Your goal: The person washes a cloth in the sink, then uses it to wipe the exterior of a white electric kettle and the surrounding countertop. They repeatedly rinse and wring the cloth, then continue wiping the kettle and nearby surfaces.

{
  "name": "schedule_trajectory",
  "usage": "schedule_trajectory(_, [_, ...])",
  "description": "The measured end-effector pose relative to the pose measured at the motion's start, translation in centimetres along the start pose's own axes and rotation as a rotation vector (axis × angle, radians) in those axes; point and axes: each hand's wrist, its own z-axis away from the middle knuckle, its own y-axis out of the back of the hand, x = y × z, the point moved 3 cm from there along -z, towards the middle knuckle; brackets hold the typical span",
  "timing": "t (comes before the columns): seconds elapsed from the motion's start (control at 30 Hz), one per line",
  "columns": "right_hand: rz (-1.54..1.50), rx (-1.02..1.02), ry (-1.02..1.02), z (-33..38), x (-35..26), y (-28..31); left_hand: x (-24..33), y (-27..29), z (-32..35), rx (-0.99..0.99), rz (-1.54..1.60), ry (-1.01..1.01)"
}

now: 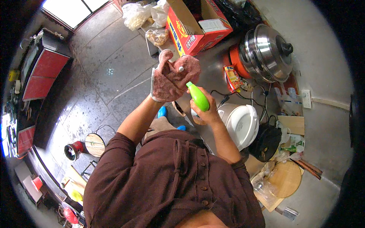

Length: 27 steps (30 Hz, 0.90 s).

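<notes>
L hand (pixel 172 80) wears the pink mitt (pixel 163 88), palm side visible, thumb apart; fingers appear extended, gripping nothing, though their exact bend can't be told thru cloth. A white spot (pixel 181 69), mat'l unclear, lies on the mitt, prob. the reason the palm is kept exposed. R hand (pixel 211 105) is closed round the green bottle (pixel 199 98), nozzle twd. mitt, just beside its edge; this grip likely gives control of nozzle dir. No lbl. visible on bottle. Red box (pixel 207 41), beyond mitt, bears lg. yellow characters; packet (pixel 232 78) print is too sm. to read.
</notes>
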Motion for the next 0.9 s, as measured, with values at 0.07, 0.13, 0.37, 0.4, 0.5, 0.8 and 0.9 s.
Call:
schedule_trajectory(0.07, [0.036, -0.035, 0.020, 0.3, -0.1, 0.0, 0.6, -0.5, 0.4, 0.098, -0.659, -0.321])
schedule_trajectory(0.13, [0.063, -0.077, 0.080, 0.4, -0.4, -0.2, 0.8, -0.7, 0.3, 0.060, -0.437, -0.279])
schedule_trajectory(0.37, [-0.016, -0.013, 0.002, 0.5, 0.9, 0.0, 1.0, -0.7, 0.5, 0.009, -0.041, -0.165])
schedule_trajectory(0.4, [-0.077, -0.003, -0.040, 0.2, 1.4, 0.3, 1.1, -0.6, 0.5, 0.011, -0.022, -0.161])
schedule_trajectory(0.5, [-0.072, 0.223, -0.089, -0.6, 5.8, 1.3, 1.0, 0.0, 0.5, 0.034, 0.027, -0.103])
schedule_trajectory(0.8, [-0.079, 0.654, 0.046, -7.1, 13.0, 2.7, 1.4, 3.3, 3.2, 0.110, 0.270, 0.111])
schedule_trajectory(0.9, [-0.037, 0.682, -0.028, -7.1, 16.1, 3.3, 1.9, 3.7, 4.7, 0.149, -0.371, -0.016])
